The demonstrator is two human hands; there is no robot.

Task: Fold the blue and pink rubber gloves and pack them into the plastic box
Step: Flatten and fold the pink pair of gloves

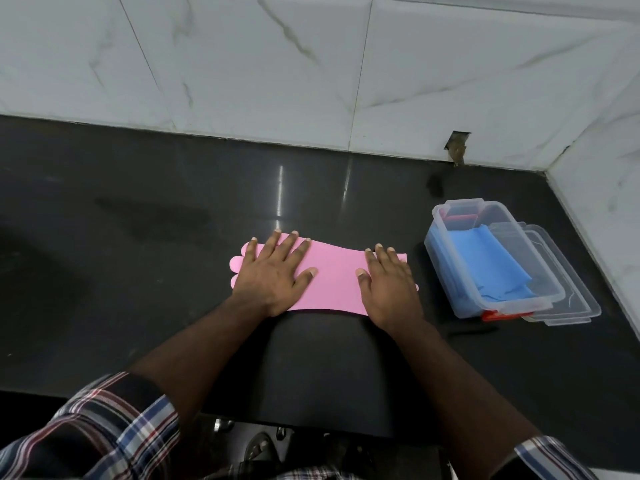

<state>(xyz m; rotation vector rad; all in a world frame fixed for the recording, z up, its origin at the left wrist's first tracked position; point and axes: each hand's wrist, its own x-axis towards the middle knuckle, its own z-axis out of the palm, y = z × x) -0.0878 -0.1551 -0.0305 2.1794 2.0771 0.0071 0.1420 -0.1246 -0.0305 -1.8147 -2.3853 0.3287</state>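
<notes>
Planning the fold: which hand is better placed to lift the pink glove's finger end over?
Left, probably. The left hand lies flat on the pink glove's finger end; the right hand presses the cuff end near the box.

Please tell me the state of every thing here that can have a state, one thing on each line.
pink glove: unfolded, flat on the counter, pressed by both hands.
blue glove: inside the box.
plastic box: open, lid off.
lid: lying under the box at its right.
left hand: flat, fingers straight.
right hand: flat, fingers straight.
</notes>
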